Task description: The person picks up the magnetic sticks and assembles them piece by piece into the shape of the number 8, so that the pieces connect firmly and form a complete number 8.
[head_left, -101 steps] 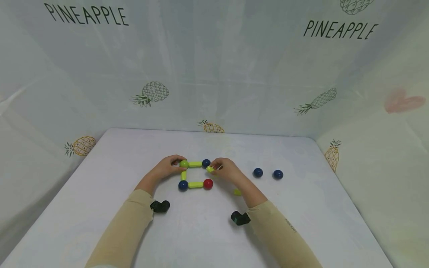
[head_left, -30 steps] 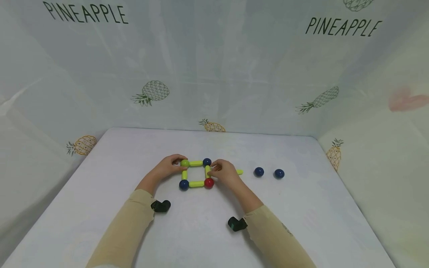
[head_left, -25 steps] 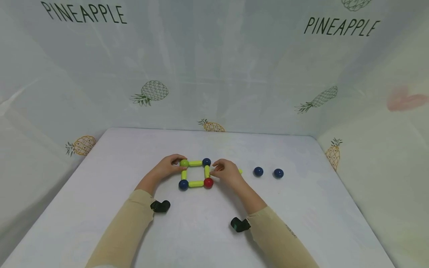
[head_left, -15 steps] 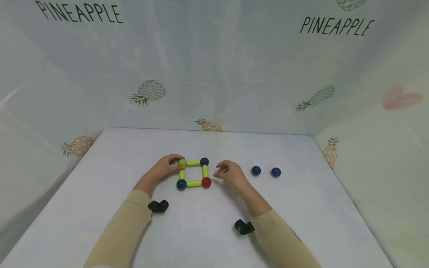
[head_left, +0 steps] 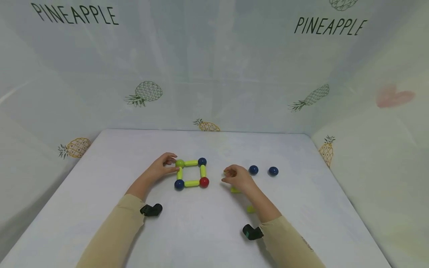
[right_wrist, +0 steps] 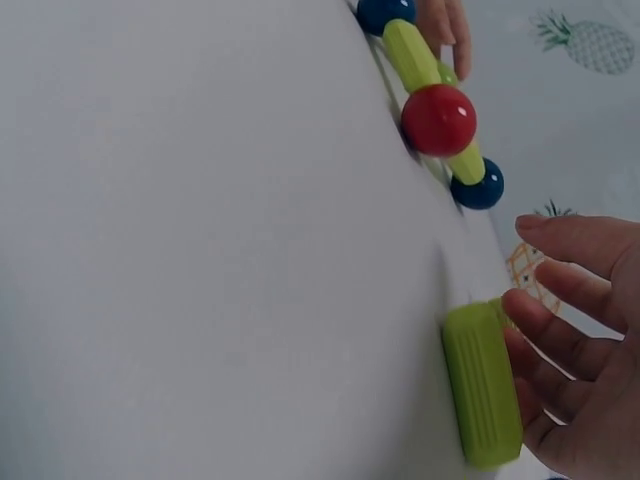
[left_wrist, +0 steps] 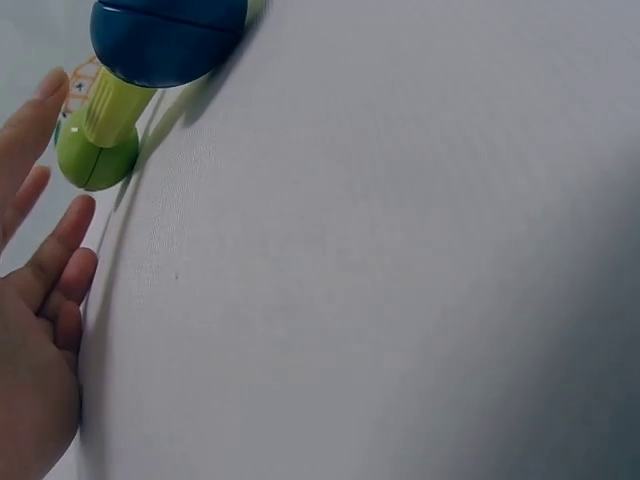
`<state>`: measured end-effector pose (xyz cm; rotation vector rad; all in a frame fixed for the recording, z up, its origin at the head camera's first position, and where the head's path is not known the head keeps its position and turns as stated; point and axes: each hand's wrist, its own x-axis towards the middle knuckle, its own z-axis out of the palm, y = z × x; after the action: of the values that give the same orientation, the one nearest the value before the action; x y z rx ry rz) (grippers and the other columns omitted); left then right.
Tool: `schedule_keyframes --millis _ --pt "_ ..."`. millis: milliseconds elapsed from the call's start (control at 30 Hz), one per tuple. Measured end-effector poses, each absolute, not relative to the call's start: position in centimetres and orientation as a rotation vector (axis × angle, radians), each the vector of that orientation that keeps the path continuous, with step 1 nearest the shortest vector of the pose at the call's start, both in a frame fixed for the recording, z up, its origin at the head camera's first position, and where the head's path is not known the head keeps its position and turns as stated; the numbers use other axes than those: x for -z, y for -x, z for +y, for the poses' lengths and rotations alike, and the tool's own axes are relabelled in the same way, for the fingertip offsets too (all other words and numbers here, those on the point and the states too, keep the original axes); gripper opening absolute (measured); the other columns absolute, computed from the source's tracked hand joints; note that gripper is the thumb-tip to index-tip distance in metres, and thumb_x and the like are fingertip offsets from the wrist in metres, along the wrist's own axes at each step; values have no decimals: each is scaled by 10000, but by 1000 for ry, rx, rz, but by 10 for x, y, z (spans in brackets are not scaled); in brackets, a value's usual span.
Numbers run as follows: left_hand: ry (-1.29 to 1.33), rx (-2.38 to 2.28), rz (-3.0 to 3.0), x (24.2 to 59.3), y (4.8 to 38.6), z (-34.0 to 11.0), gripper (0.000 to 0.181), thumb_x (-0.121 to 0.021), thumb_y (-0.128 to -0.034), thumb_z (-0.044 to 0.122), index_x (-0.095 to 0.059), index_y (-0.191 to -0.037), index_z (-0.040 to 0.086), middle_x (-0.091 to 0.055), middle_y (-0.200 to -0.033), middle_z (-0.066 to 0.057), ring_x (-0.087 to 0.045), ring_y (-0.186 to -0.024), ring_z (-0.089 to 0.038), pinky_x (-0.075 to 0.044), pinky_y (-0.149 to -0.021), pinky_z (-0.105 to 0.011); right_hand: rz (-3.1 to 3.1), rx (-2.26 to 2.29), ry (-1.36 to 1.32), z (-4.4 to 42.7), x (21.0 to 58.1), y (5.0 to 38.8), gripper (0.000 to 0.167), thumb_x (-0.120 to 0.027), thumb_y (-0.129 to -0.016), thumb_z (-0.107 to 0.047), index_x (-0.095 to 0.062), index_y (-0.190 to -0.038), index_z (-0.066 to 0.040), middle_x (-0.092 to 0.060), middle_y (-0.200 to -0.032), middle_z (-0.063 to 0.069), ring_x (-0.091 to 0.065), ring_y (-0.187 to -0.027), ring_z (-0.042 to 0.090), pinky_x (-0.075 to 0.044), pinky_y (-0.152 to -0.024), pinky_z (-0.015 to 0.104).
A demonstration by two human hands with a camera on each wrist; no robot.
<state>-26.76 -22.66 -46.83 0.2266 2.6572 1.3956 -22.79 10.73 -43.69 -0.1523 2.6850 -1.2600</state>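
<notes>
Left of the table's [head_left: 201, 230] middle, the relaxed left hand [head_left: 156, 168], gripping nothing, lies beside a green plastic ball [head_left: 180, 163]. Rightward, the right hand [head_left: 239, 178], fingers parted and holding nothing, is nearer the ribbed yellow-green plastic bar [right_wrist: 484, 388], which lies just toward the table's near edge, its ends pointing roughly at the left and right edges.

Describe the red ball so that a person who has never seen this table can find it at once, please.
On the white table, find the square of sticks and balls beside the left hand. The red ball sits at the square's near right corner. It is the only red one; the other corners are two blue balls and a green ball.
</notes>
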Motion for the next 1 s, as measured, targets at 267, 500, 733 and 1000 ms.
schedule_keyframes --millis 267,500,733,1000 --pt "-315 -1287 2637 462 253 -230 842 -773 -848 327 -296 -1487 56 -409 -1453 -206 -304 -1368 -413 -218 -1120 -551 2643 1187 153 121 438 223 330 -815 -796 -148 -684 -1091 -79 -624 -907 -4 -564 -863 179 -475 -720 299" --pt "-429 -1200 2615 456 241 -229 928 -802 -813 353 -271 -1516 59 -260 -1554 -198 -145 -1440 -404 -128 -1137 -568 2635 1162 202 130 440 217 316 -832 -772 -126 -691 -1051 -83 -613 -899 1 -523 -832 179 -448 -747 316" --pt "-507 -1130 2619 458 235 -230 1068 -854 -744 366 -215 -1533 33 -213 -1565 -228 -148 -1433 -425 -138 -1131 -574 2652 1101 249 138 443 210 301 -836 -766 -116 -702 -1036 -116 -600 -898 -23 -514 -841 167 -448 -758 320" --pt "-559 -1097 2635 460 231 -231 1087 -851 -748 368 -192 -1533 7 -214 -1563 -233 -163 -1429 -426 -158 -1131 -567 2672 1029 295 145 442 208 306 -832 -742 -37 -707 -1002 -138 -608 -909 -39 -531 -855 156 -461 -801 356"
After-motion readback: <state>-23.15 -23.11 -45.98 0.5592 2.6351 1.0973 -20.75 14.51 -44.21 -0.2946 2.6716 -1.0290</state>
